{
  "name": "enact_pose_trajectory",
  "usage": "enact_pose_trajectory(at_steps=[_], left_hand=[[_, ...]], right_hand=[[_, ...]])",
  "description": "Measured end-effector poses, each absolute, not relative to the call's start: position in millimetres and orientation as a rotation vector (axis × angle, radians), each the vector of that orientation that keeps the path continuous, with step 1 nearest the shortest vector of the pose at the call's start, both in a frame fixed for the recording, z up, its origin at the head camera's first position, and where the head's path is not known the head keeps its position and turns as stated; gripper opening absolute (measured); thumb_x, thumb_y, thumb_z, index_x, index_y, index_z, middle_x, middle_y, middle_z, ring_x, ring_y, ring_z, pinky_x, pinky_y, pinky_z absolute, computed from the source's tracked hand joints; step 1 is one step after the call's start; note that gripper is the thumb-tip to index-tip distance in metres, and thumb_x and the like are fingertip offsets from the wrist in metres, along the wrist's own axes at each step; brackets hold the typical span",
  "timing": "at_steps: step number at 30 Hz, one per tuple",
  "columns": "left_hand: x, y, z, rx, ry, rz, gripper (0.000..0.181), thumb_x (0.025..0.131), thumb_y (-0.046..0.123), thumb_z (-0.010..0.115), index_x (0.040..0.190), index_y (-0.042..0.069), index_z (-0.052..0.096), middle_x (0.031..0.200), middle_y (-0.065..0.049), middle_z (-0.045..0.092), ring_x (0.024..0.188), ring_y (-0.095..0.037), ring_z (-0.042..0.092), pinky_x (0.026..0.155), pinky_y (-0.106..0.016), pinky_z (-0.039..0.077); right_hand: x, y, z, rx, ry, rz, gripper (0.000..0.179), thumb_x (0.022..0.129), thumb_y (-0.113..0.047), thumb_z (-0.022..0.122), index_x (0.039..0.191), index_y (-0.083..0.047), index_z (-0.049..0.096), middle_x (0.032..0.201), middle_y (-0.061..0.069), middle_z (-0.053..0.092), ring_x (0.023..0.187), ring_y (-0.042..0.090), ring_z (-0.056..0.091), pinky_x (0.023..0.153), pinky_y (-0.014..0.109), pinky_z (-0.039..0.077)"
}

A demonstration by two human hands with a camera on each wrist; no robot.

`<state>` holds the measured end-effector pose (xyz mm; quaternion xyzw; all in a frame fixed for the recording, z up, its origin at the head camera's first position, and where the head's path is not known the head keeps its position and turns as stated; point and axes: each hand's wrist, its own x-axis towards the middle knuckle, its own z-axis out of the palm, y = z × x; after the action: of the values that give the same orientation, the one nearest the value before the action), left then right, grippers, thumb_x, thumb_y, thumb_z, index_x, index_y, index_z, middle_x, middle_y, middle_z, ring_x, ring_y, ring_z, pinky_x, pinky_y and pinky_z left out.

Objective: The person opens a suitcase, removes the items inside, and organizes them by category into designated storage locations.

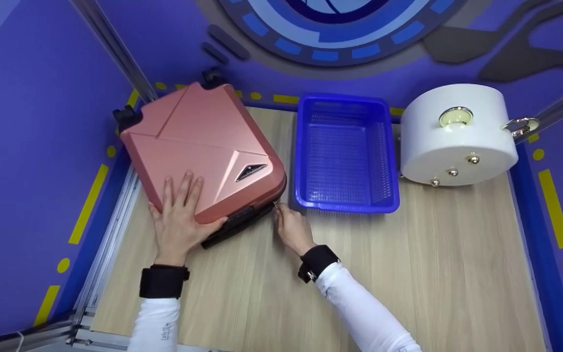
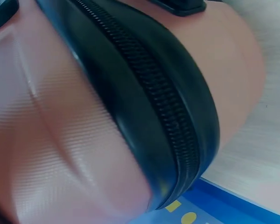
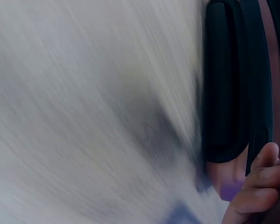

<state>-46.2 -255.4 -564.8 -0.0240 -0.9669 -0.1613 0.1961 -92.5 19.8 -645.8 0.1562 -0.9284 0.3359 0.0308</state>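
Suitcase (image 1: pixel 203 146), pink, lying flat at the left of the wooden table (image 1: pixel 433 264) in the head view, blue basket (image 1: pixel 347 210) just to its right, white drum-shaped vessel (image 1: pixel 457 146) beyond. Left hand (image 1: pixel 178 222) spread over the nearest corner, fingers straight and slightly apart, thumb at the edge; best pressed firmly, to stop any sliding. Right hand (image 1: pixel 293 229) at the right-hand corner, fingers curled and apparently clamped on a small zipper pull (image 1: pixel 275 202).

Left wrist view: black zipper band (image 2: pixel 149 84) curving round a corner, no fingers in sight; wise to follow that curve, without yanking upward.

Right wrist view: fingers bunched together beside the black handle (image 3: pixel 226 84), exact grip hidden; better a low, even pull, clear of the handle.
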Motion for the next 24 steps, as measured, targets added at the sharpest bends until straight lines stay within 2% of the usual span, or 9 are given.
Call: enact_pose_trajectory(at_steps=[7,14,24], left_hand=[[-49,-246,-570,-0.043,-2.638,-0.374,0.116,0.060,0.077,0.079,0.157,0.023,0.046,0.165,-0.004,0.040,0.152,-0.046,0.028,0.099,-0.091,0.017],[-48,-237,-569,0.031,-2.684,-0.350,0.115,0.063,0.080,0.075,0.159,0.025,0.043,0.168,-0.001,0.035,0.155,-0.043,0.024,0.100,-0.090,0.018],[-48,-222,-568,0.137,-2.700,-0.333,0.115,0.066,0.084,0.071,0.161,0.025,0.041,0.168,0.000,0.034,0.155,-0.043,0.023,0.102,-0.089,0.019]], right_hand=[[-95,23,-647,0.479,-2.801,1.059,0.011,0.105,-0.010,0.056,0.103,-0.005,0.065,0.074,0.014,0.070,0.067,0.038,0.072,0.054,0.053,0.054],[-97,27,-646,0.496,-2.774,1.036,0.012,0.103,-0.008,0.058,0.106,-0.005,0.068,0.083,0.015,0.075,0.072,0.037,0.074,0.059,0.053,0.056],[-94,22,-648,0.525,-2.759,0.976,0.011,0.103,-0.010,0.059,0.105,-0.004,0.068,0.077,0.017,0.073,0.066,0.038,0.073,0.054,0.053,0.054]])
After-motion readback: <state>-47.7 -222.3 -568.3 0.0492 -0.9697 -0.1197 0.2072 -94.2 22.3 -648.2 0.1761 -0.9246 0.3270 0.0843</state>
